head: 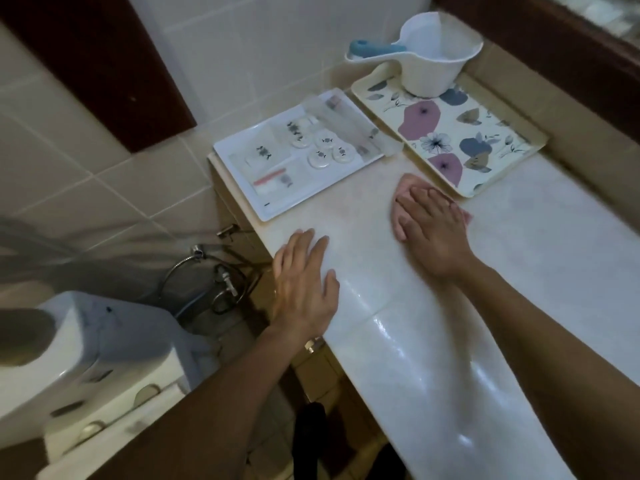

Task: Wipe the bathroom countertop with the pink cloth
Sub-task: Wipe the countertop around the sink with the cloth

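- Right hand (pixel 431 226), fingers spread flat, presses the pink cloth (pixel 405 187) onto the countertop (pixel 536 237) at frame centre
- Left hand (pixel 304 285) lies open on the counter's left edge, holding nothing
- Flowered tray (pixel 450 140) touches the cloth, or nearly; motion blur hides the gap
- White tray (pixel 294 188) sits upper left of the hands

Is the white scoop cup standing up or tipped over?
Standing up. The white scoop cup sits on its base on the flowered tray, with its open mouth facing up.
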Tool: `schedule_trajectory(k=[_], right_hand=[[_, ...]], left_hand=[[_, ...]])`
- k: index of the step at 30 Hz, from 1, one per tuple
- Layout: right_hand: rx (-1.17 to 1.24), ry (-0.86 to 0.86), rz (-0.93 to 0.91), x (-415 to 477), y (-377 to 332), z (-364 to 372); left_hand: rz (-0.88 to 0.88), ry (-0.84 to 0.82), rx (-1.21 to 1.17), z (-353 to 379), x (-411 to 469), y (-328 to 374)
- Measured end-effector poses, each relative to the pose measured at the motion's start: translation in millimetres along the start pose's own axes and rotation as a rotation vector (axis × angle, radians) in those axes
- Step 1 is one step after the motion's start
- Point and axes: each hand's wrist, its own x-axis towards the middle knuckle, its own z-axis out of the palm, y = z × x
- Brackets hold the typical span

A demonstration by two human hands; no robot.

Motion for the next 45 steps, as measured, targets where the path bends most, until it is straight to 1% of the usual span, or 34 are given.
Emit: schedule_trajectory(k=[2, 4, 7, 10, 12, 14, 16, 17, 19, 20, 22, 25, 26, 28, 31, 36, 39, 40, 42, 45], right_hand=[[-0.038, 0.053, 0.118, 30.9, -17.3, 6.1], [-0.045, 0.053, 0.114, 42.1, -44.3, 18.1], [-0.01, -0.018, 0.022, 25.8, -82.0, 33.1], [0.05, -0.101, -0.132, -20.0, -101.5, 40.6], [0.074, -0.182, -0.265, -58.5, -90.7, 40.9], [0.048, -0.219, -0.315, -79.5, -67.1, 31.8], [0.012, -0.168, -0.261, -70.3, -52.2, 22.8], [-0.009, -0.125, -0.187, -58.7, -53.7, 21.8], [-0.033, -0.069, -0.026, -31.4, -76.4, 29.1], [-0.036, -0.065, -0.007, -20.2, -95.9, 37.3], [-0.059, -0.111, -0.103, -13.3, -142.3, 57.5], [-0.131, -0.144, -0.267, -41.0, -188.9, 77.5], [-0.121, -0.133, -0.287, -57.8, -191.4, 78.1], [-0.102, -0.122, -0.258, -99.8, -178.2, 75.4], [-0.057, -0.086, -0.109, -177.3, -134.9, 70.7], [-0.045, -0.02, 0.188, -325.4, -56.7, 60.6], [-0.037, 0.008, 0.396, -417.2, -10.3, 56.8], [-0.045, 0.004, 0.456, -445.4, 1.4, 54.4], [-0.058, 0.001, 0.519, -486.0, 12.7, 53.7], [-0.046, 0.064, 0.655, -488.9, 1.2, 58.6]], left_hand=[[0.005, -0.001, -0.018, 0.0, 2.5, -1.2], [0.004, -0.003, -0.029, -0.4, 3.5, -1.9], [-0.017, -0.012, -0.079, -2.8, 1.7, -1.8], [-0.079, -0.015, -0.246, -9.9, -1.7, 0.8], [-0.165, -0.008, -0.373, -20.5, -11.5, -2.3], [-0.244, 0.032, -0.426, -36.8, -29.1, -16.0], [-0.286, 0.072, -0.402, -53.5, -53.8, -42.1], [-0.308, 0.067, -0.37, -60.5, -66.4, -58.2], [-0.392, -0.008, -0.279, -70.1, -85.9, -90.9], [-0.449, -0.071, -0.231, -73.5, -92.3, -104.6], [-0.519, -0.175, -0.179, -78.7, -102.0, -121.5], [-0.517, -0.197, -0.193, -87.0, -102.6, -118.4], [-0.503, -0.187, -0.206, -89.5, -98.4, -112.0], [-0.433, -0.151, -0.239, -94.2, -88.1, -94.0], [-0.235, -0.156, -0.229, -93.6, -74.8, -55.6], [0.124, -0.331, -0.073, -57.2, -67.2, 18.9], [0.331, -0.473, 0.048, -23.5, -73.5, 45.1], [0.364, -0.499, 0.09, -13.8, -76.9, 50.9], [0.393, -0.483, 0.166, -0.3, -84.3, 54.9], [0.412, -0.433, 0.208, 5.5, -87.7, 58.0]])
